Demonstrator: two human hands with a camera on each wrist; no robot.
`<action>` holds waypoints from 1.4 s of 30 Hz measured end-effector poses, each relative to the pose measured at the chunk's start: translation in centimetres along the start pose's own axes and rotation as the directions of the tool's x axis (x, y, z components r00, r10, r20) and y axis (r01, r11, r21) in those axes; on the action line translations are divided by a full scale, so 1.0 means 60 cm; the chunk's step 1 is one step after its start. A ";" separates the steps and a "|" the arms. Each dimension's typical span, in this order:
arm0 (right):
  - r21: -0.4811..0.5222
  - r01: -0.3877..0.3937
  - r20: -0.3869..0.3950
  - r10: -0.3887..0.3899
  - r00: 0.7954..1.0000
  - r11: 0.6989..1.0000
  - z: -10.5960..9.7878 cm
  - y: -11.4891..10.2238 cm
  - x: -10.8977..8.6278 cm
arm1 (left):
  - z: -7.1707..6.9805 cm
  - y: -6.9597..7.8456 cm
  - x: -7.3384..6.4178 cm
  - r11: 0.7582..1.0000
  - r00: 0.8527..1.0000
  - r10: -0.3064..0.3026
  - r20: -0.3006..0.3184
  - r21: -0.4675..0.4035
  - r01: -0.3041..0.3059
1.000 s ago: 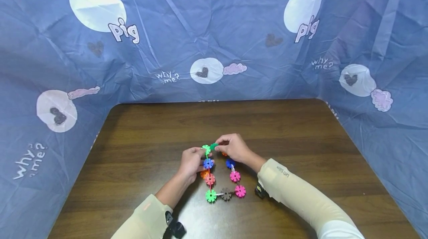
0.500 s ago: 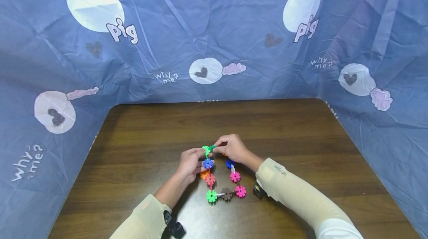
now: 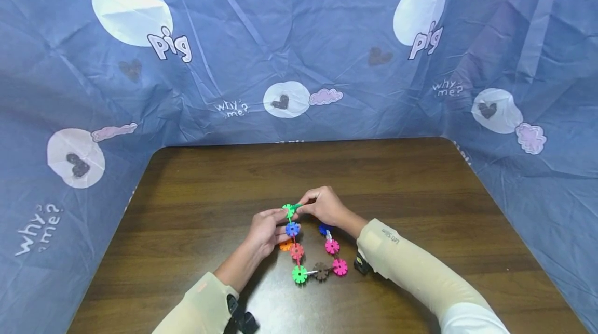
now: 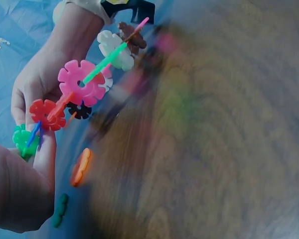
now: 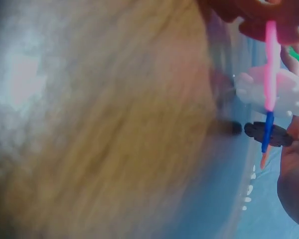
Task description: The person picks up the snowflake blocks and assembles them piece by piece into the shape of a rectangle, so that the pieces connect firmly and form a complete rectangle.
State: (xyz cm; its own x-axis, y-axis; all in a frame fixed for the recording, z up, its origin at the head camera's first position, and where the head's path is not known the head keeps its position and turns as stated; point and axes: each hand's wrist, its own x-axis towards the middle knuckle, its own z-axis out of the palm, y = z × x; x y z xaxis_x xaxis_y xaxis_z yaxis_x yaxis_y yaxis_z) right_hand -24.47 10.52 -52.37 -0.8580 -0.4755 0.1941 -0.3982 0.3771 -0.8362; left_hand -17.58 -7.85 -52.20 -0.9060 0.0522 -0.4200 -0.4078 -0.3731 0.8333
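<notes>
My left hand (image 3: 266, 231) pinches a light green snowflake disc (image 3: 288, 211) at the top of a chain of notched plastic discs. My right hand (image 3: 327, 206) pinches a dark green disc (image 3: 297, 206), turned edge-on, right at the light green one's edge. Below the left fingers run a blue disc (image 3: 292, 228), a red disc (image 3: 296, 251) and a bright green disc (image 3: 299, 274). A brown disc (image 3: 321, 271) links across to two pink discs (image 3: 340, 267), and another blue disc (image 3: 325, 229) is near the right hand. Other discs stand between them edge-on.
An orange disc (image 4: 81, 168) lies apart from the chain beside the left hand, with a green piece (image 4: 61, 210) beyond it. The brown wooden table (image 3: 210, 178) spreads under both hands. A blue printed cloth (image 3: 289, 48) hangs behind and at the sides.
The dark green disc has turned edge-on and come against the light green disc. The chain's lower part has swung slightly right. Both hands stay nearly in place.
</notes>
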 end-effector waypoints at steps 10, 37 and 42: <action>-0.333 0.151 0.181 -0.094 0.979 0.931 0.002 -0.013 0.029 | -0.024 0.014 -0.009 0.999 0.999 0.026 -0.019 0.041 -0.026; -0.610 0.386 0.562 0.036 0.826 0.692 0.085 -0.084 0.062 | -0.094 0.008 -0.078 0.997 0.996 0.052 -0.070 0.066 -0.048; -0.609 0.352 0.539 0.046 0.841 0.711 0.094 -0.084 0.066 | -0.100 0.006 -0.075 0.996 0.995 0.067 -0.078 0.065 -0.062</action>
State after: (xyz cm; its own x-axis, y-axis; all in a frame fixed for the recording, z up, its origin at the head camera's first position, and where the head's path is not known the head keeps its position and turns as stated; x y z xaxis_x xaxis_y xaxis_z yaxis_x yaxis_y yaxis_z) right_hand -24.03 2.24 -50.27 -0.5648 -0.8111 -0.1521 -0.7825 0.5849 -0.2135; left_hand -12.96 -13.74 -52.18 -0.9198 -0.0455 -0.3897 -0.3571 -0.3143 0.8796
